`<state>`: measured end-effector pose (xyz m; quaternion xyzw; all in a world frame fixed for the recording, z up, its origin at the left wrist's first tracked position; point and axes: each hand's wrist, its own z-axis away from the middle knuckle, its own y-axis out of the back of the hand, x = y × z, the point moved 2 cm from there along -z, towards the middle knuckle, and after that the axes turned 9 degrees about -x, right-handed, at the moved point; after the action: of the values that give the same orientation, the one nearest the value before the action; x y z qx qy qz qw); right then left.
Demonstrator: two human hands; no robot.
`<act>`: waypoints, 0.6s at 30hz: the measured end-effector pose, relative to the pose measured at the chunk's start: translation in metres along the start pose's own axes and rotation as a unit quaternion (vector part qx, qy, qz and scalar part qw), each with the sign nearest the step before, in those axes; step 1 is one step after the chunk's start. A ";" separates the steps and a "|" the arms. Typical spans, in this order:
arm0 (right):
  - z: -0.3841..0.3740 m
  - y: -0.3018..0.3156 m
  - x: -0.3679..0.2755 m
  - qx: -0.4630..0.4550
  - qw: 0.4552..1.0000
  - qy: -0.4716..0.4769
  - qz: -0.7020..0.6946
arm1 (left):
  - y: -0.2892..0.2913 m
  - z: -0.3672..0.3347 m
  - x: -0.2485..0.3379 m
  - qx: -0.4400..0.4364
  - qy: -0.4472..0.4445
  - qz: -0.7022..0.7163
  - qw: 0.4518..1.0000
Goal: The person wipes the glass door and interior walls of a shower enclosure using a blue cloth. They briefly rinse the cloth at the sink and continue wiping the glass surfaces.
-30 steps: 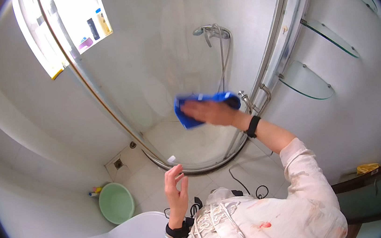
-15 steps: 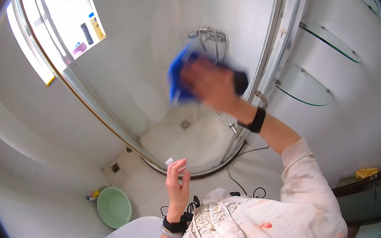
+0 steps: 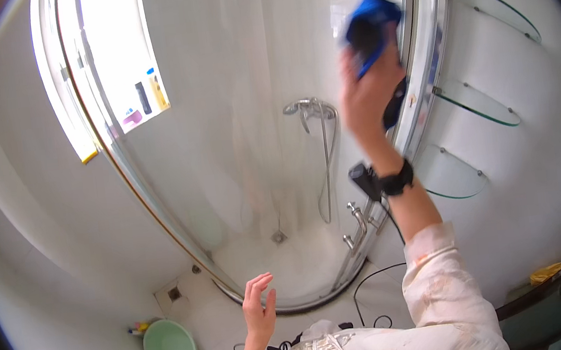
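- Head view: right hand (image 3: 375, 91) grips blue-and-black fabric cloth (image 3: 374, 8) high near clear curved glass shower screen (image 3: 250, 151); finger detail is blurred.
- Left hand (image 3: 259, 310) is empty, fingers loosely bent.
- Judgement: flat palm, even pressure likely suit the curve; bunched cloth may skip.

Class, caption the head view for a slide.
Right hand holding a blue cloth near the shower glass, left hand empty.
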<state>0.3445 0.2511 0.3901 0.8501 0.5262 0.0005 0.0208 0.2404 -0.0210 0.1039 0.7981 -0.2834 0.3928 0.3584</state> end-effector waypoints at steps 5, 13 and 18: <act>0.074 -0.016 -0.086 -0.276 0.717 0.622 0.150 | 0.028 -0.027 -0.001 -0.027 -0.076 -0.043 0.996; -0.138 0.008 -0.004 0.107 0.989 0.018 0.098 | 0.087 -0.037 -0.026 -0.037 -0.090 -0.019 0.995; -0.087 -0.039 -0.097 0.018 0.983 0.114 0.140 | 0.110 -0.036 -0.040 -0.014 -0.081 -0.011 0.997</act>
<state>0.2643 0.1845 0.4772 0.9100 0.4007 0.0912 -0.0552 0.1230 -0.0490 0.1245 0.8253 -0.3083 0.3192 0.3492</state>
